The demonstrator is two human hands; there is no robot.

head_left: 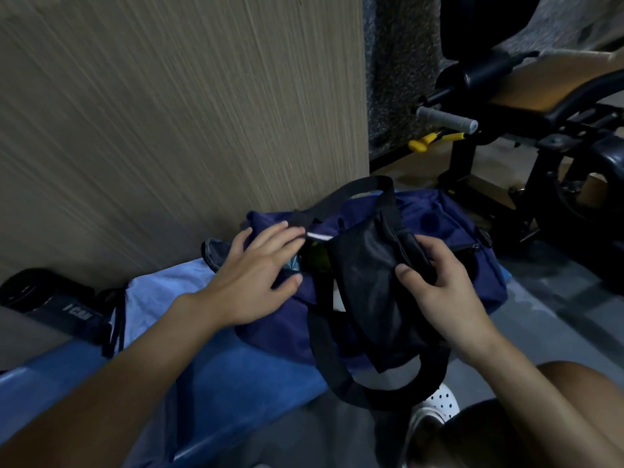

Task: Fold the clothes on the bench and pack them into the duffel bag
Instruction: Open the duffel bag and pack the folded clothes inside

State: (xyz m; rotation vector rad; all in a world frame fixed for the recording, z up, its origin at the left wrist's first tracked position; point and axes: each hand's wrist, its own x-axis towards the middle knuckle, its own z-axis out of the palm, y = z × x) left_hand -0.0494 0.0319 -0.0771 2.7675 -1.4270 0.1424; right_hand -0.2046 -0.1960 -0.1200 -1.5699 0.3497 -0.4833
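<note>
Bag (439, 214): navy, lying on the blue surface (236, 383) against the wood-grain panel (169, 113), top open.

Left hand (260, 275): fingers straight and spread, resting flat on the bag's left end beside the opening; holds nothing.

Right hand (439, 285): thumb in front, fingers curled behind, gripping a folded black garment (364, 275), held upright at the opening with its lower end hanging over the bag's near side.

Black strap (354, 189) arches above the bag.

Pale blue cloth (158, 295) lies on the surface left of the bag, with a denim piece (214, 251) just beyond it. Black item (67, 314) lettered "I CAN" at far left. Gym machine (506, 130) to the right.
</note>
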